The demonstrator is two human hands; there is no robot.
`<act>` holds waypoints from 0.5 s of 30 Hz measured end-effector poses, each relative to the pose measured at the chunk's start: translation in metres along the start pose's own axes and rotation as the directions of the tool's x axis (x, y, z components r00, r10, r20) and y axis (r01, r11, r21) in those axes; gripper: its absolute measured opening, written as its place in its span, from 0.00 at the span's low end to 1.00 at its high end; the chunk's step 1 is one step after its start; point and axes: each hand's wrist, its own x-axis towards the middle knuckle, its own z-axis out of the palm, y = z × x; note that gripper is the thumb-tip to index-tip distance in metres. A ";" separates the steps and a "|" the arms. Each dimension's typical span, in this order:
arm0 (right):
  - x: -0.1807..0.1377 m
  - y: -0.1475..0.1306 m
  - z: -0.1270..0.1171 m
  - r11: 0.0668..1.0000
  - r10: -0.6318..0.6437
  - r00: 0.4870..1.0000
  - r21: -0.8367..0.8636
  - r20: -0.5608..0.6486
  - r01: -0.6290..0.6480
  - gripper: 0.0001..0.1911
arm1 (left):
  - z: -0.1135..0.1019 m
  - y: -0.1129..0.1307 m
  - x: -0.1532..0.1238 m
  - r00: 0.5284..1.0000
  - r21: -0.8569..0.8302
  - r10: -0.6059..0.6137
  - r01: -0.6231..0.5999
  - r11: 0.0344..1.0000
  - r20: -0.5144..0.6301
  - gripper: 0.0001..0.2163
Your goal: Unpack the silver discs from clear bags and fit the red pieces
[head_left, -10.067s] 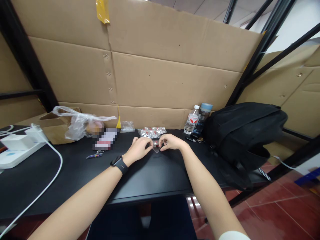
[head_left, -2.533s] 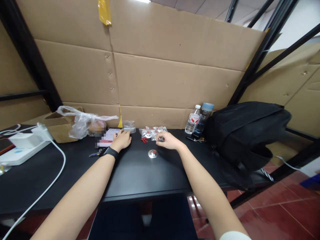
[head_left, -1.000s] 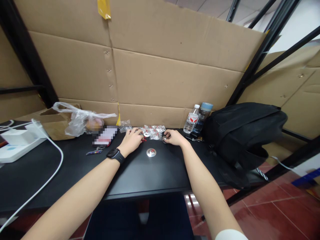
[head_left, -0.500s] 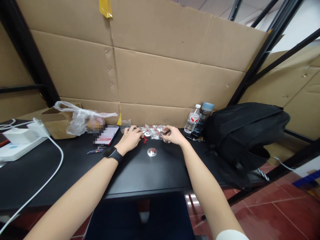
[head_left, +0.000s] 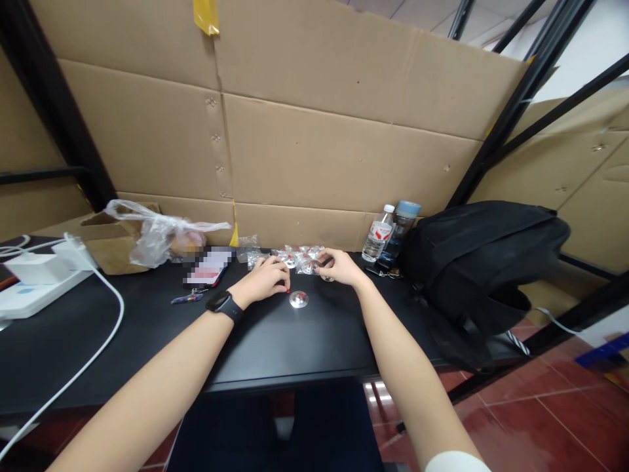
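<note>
A small round silver disc (head_left: 298,299) lies on the black table (head_left: 275,341) between my hands. My left hand (head_left: 263,280), with a black watch on its wrist, is curled beside the disc, and its fingertips pinch a small red piece (head_left: 287,289). My right hand (head_left: 337,267) is curled over a small silver part at the edge of a heap of clear plastic packets (head_left: 299,257) that hold silver and red parts. A further clear packet (head_left: 247,244) lies to the left of the heap.
A phone (head_left: 206,270) and a key fob (head_left: 185,299) lie left of my hands. Beyond them are a paper bag with a plastic bag (head_left: 157,233), a white power strip (head_left: 34,288) and cable. Two bottles (head_left: 388,233) and a black backpack (head_left: 481,262) stand right. Cardboard walls the back.
My left hand has drawn back from the packets toward the disc, bringing the small red piece with it. My right hand has stayed at the heap's edge.
</note>
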 end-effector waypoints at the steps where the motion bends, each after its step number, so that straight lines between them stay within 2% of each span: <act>1: 0.000 -0.001 0.000 1.000 -0.007 1.000 0.007 0.004 0.007 0.19 | 0.002 0.000 0.000 1.000 0.002 -0.009 0.009 1.000 -0.009 0.04; 4: -0.001 -0.003 0.002 0.997 -0.055 0.998 0.054 0.036 0.053 0.19 | 0.005 0.003 0.001 0.998 0.013 -0.017 0.017 1.000 -0.057 0.05; 7: -0.001 -0.007 0.008 0.984 -0.120 0.992 0.134 0.025 0.116 0.20 | 0.006 0.013 0.005 0.984 -0.026 -0.064 0.061 0.998 -0.164 0.07; 11: -0.001 -0.016 0.020 0.936 -0.174 0.983 0.301 -0.058 0.183 0.21 | 0.000 0.030 0.010 0.922 -0.261 -0.231 0.151 0.953 -0.310 0.05; 15: -0.002 -0.028 0.029 0.869 -0.182 0.981 0.454 -0.074 0.196 0.23 | -0.005 0.039 0.010 0.838 -0.401 -0.339 0.161 0.902 -0.428 0.04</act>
